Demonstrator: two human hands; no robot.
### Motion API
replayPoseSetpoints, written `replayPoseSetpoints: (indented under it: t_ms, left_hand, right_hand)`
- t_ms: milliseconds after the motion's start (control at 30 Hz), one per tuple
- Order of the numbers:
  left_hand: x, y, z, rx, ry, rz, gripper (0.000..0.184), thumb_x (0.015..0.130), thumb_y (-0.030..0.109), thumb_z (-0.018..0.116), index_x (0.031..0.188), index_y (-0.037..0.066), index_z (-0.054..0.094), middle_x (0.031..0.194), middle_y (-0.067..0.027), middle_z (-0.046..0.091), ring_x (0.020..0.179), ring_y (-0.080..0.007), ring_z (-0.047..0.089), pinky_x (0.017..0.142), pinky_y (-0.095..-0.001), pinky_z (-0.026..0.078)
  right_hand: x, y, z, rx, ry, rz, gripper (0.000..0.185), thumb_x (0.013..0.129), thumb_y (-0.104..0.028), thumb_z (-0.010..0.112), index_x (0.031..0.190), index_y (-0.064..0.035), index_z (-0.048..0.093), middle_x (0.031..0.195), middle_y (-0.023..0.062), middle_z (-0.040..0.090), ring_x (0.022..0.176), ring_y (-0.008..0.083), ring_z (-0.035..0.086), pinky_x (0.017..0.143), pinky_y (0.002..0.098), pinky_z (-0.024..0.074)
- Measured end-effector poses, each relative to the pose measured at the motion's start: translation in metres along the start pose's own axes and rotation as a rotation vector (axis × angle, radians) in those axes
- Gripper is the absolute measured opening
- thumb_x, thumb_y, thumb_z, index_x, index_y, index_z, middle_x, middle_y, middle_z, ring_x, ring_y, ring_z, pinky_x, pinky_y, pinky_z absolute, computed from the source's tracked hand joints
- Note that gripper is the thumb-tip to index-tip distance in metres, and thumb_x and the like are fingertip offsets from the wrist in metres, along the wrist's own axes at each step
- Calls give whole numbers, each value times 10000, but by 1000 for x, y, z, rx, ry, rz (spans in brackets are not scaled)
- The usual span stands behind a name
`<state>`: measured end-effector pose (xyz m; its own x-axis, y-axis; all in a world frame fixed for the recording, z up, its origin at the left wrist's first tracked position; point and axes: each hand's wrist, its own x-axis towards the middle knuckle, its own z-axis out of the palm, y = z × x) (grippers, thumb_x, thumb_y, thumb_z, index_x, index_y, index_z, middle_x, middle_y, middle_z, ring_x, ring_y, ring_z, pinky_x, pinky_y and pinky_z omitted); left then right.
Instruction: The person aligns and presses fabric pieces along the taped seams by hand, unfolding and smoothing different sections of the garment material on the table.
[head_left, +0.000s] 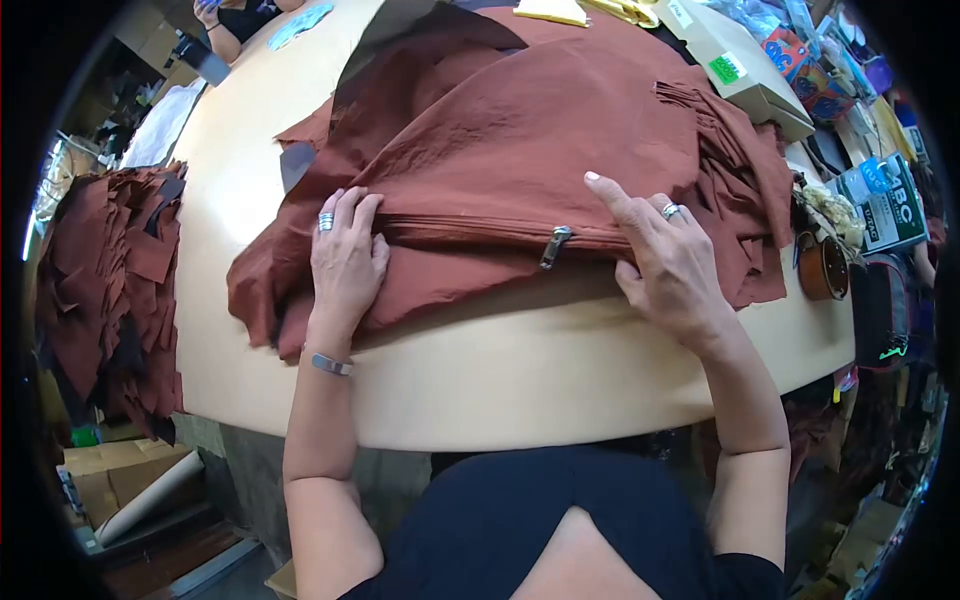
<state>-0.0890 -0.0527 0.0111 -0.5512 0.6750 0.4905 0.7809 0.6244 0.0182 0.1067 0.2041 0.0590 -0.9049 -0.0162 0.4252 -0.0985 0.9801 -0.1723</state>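
Observation:
Reddish-brown fabric (540, 120) lies in a broad, layered heap over the pale table (480, 390). Along its near side runs a folded, stacked edge with a small metal clip (555, 247) on it. My left hand (347, 250) holds the left end of that edge, fingers over the top and thumb beside them. At the right end, my right hand (665, 250) has its thumb at the edge and its index finger stretched out over the fabric. A dark fabric piece (400, 50) shows at the heap's back left.
More reddish-brown pieces (110, 290) hang at the left. A co-worker's arm (222, 40) and a dark bottle (200, 58) are at the back left. At the right are a long box (745, 75), a brown round container (822, 268) and assorted supplies.

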Motion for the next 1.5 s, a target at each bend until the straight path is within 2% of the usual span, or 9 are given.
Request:
replayPoseSetpoints:
  t_ms: [200,333,467,600,767,867,967,1133,1500]
  left_hand:
    - [11,-11,-32,93,-76,-52,307,754,83,595,1059,61,561,1010,-89,569,1003,-267,535,903,-411,395]
    - [28,8,-85,-195,628,41,142,858,100,570,989,54,602,927,-88,596,908,-253,561,863,-381,420]
    - [35,9,-87,-415,38,-60,164,852,77,562,1006,33,596,928,-129,616,865,-278,580,824,-366,435]
    - [39,20,-119,-585,351,-73,198,846,-6,525,1030,10,595,853,-4,565,709,-60,472,635,-196,394]
    - [27,21,-105,-630,-510,35,308,844,161,558,1127,42,570,918,-107,607,778,-214,569,739,-318,451]
    - [23,27,-74,-100,-356,83,408,840,233,593,1210,76,526,1106,-133,588,958,-311,549,867,-398,429]
    - [25,62,-66,-563,-266,114,581,806,178,642,1341,122,424,1242,-147,525,1041,-327,521,932,-403,405]
    - [18,77,-42,-605,-389,297,501,827,25,545,1298,187,500,960,-99,577,811,-268,608,718,-328,496]
    - [-15,-155,-139,-1375,300,-548,337,915,114,517,1225,-15,499,1174,-89,577,1095,-163,546,966,-304,423]
  right_hand:
    - [-6,7,-24,84,-18,30,776,620,36,620,1347,-100,387,892,94,567,812,276,549,725,349,422]
    - [4,17,-62,117,684,74,678,646,101,609,1285,-58,445,998,120,577,949,284,568,911,369,429]
    - [7,37,-61,-45,263,152,538,708,80,563,1226,-30,468,1156,119,530,1050,182,526,905,307,434]
    - [5,39,-93,699,523,327,642,738,113,493,1351,-47,384,1232,101,505,1077,166,531,929,292,430]
    - [7,66,-81,811,287,454,785,647,144,428,1393,-80,326,1009,57,584,898,84,533,834,201,436]
    - [7,66,-59,592,115,513,786,636,144,442,1388,-62,345,1071,25,552,816,51,447,798,143,389]
    - [10,65,-54,509,316,359,745,638,159,428,1360,-22,377,1348,54,432,970,97,489,885,205,385]
    - [3,105,-48,572,377,359,672,764,72,538,1388,-39,313,1298,125,474,1115,148,484,954,272,376]
    - [2,55,-15,115,343,267,516,834,-122,618,1309,-27,440,1407,123,375,1324,262,317,1099,395,212]
